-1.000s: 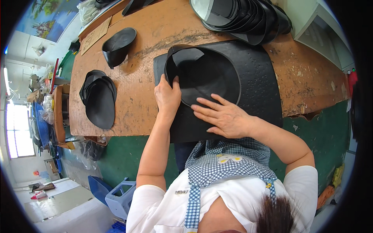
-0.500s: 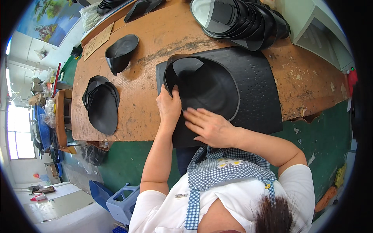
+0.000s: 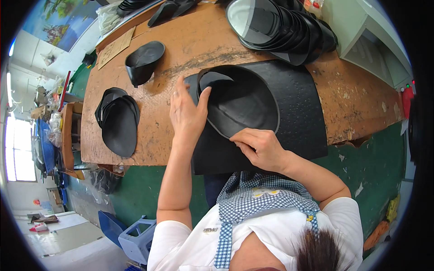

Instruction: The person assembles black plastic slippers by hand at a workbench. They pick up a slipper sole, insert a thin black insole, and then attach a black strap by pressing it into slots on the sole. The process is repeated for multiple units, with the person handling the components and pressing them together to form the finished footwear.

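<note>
A black oval piece [image 3: 248, 106] with a thin rim and a raised curved wall at its far left lies on a black rubber mat [image 3: 300, 108]. My left hand [image 3: 187, 113] stands beside that wall, thumb and fingers apart, holding nothing; whether the thumb touches the wall I cannot tell. At the near edge, my right hand [image 3: 260, 147] has its fingertips pinched on the rim of the oval piece. A similar small black piece with a curved wall [image 3: 144, 61] sits farther left on the table. Nearer, several flat black sole-shaped pieces [image 3: 120, 128] overlap.
The worn wooden table [image 3: 167, 58] carries a tall stack of black oval pieces [image 3: 280, 31] at the back right. A pale open-fronted box [image 3: 366, 49] stands beside it. A cardboard strip [image 3: 115, 47] lies far left. A blue plastic stool [image 3: 135, 237] is on the floor, lower left.
My left hand has let go of the wall and spread its fingers, shifting left and away from me. My right hand has gone from flat fingers to a pinch on the near rim.
</note>
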`<state>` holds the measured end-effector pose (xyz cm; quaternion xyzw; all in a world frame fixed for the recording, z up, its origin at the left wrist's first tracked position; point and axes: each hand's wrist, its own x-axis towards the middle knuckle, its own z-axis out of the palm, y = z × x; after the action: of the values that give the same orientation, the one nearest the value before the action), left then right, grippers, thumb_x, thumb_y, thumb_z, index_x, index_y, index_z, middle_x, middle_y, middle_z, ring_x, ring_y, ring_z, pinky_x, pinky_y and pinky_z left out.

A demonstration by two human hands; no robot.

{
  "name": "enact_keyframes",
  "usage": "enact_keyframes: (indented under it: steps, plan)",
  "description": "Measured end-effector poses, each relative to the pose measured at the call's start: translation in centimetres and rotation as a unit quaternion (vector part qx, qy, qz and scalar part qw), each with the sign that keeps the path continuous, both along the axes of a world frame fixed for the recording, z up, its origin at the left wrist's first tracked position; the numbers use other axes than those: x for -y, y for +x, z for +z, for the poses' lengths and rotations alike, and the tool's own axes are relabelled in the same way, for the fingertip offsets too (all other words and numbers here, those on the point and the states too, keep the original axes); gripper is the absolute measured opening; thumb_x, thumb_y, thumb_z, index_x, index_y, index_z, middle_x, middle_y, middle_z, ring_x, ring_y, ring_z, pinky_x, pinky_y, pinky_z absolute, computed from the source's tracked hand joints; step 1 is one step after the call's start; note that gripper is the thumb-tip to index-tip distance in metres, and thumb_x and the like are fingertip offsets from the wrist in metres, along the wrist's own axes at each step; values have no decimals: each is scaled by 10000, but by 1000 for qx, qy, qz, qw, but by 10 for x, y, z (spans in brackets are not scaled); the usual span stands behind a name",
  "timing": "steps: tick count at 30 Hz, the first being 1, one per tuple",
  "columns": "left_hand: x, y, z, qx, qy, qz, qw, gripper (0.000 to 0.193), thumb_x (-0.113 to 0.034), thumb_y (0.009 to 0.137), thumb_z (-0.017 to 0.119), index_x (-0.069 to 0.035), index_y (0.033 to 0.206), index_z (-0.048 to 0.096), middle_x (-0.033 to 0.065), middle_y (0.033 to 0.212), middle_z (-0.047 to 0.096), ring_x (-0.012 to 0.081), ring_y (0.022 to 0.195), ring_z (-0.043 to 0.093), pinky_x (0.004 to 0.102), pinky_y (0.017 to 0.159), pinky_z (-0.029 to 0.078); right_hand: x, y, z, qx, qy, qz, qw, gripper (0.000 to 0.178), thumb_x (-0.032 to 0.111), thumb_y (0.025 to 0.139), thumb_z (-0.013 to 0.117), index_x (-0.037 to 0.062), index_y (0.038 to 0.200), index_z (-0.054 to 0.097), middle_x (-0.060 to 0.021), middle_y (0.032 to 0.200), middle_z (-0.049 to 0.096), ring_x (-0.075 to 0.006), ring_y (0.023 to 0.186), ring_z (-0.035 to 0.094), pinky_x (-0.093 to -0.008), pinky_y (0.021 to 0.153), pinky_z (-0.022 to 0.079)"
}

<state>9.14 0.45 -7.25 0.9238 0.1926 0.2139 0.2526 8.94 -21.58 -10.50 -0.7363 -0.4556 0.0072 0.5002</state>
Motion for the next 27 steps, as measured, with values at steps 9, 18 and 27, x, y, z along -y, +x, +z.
enact_keyframes:
  steps: [9, 18, 27]
  plan:
    - [-43, 64, -16, -37, 83, -65, 994, 228, -123, 890, 627, 13, 1036, 737, 287, 880, 704, 467, 907, 682, 502, 831, 530, 11, 13, 43, 157, 82, -131, 975, 227, -54, 843, 670, 9, 1057, 712, -127, 1047, 732, -262, 915, 729, -368, 771, 595]
    - [-26, 15, -23, -139, -487, -109, 855, 189, -95, 932, 672, 77, 988, 725, 177, 826, 732, 222, 707, 704, 322, 651, 544, 57, 52, 28, -210, 137, -228, 941, 256, 0, 984, 597, 26, 1237, 626, -58, 1136, 698, -139, 1040, 655, -274, 824, 548]
    - [-3, -35, -46, -41, -684, -350, 639, 354, -99, 974, 673, 58, 1286, 624, 182, 794, 715, 220, 591, 697, 274, 510, 551, 10, 22, 38, 153, -15, -55, 987, 477, 14, 775, 762, 40, 1236, 641, -166, 1372, 588, -347, 1290, 570, -486, 1169, 376]
